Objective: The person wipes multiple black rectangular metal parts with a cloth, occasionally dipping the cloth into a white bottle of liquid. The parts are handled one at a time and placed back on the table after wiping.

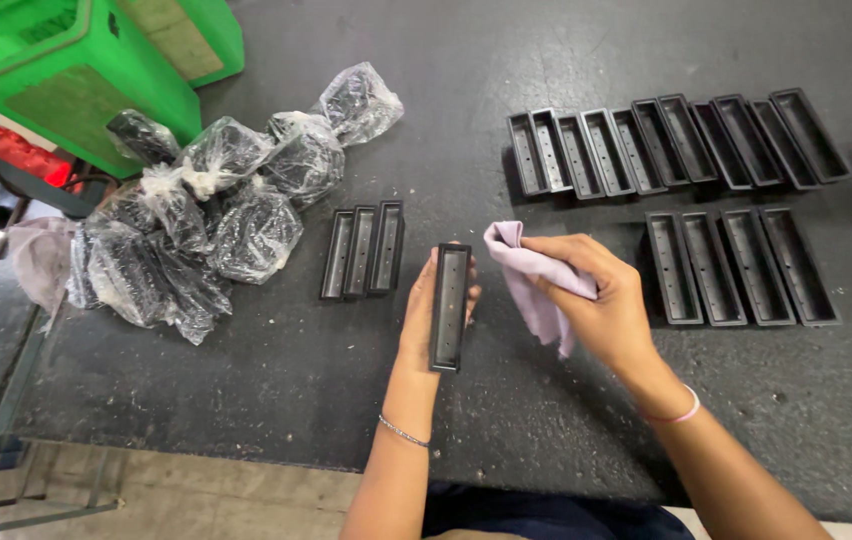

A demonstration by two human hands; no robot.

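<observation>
My left hand (422,322) holds a long black plastic tray (450,306) upright over the dark table (276,380), its open side facing me. Just to its right, my right hand (601,300) grips a crumpled pale purple cloth (526,272), close to the tray but apart from it. Three matching black trays (364,251) lie side by side on the table to the left of my left hand.
Two rows of several black trays lie at the right, a far row (666,143) and a nearer row (741,266). Clear plastic bags of black parts (211,210) are heaped at the left. Green crates (76,70) stand at the top left. The table's front edge runs below my forearms.
</observation>
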